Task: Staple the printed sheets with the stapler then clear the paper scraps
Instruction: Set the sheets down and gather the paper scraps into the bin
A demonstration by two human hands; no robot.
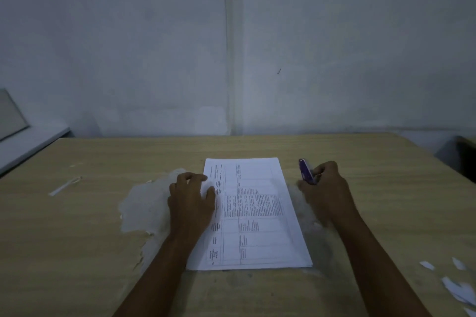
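Right hand: closed around a purple stapler, which is held just beside the right edge of the printed sheets, near their far corner; the fingers are wrapped about its near end.
Stapler: held tilted, its far tip raised and pointed away from the person; whether it touches the table cannot be told.
Left hand: laid flat and spread, palm down, on the left edge of the printed sheets; nothing is gripped, the fingertips are pressed on the paper's upper left part.
Printed sheets: laid flat on the wooden table, lengthwise away from the person, between the two forearms; a printed grid with text is seen on the top page.
Table surface: a pale worn patch is seen under and to the left of the left hand.
Paper scraps: white bits are scattered on the table at the near right, well apart from the sheets.
Far left: a thin white strip is seen lying on the table, well apart from the left hand.
Background: a plain grey wall is seen behind the table.
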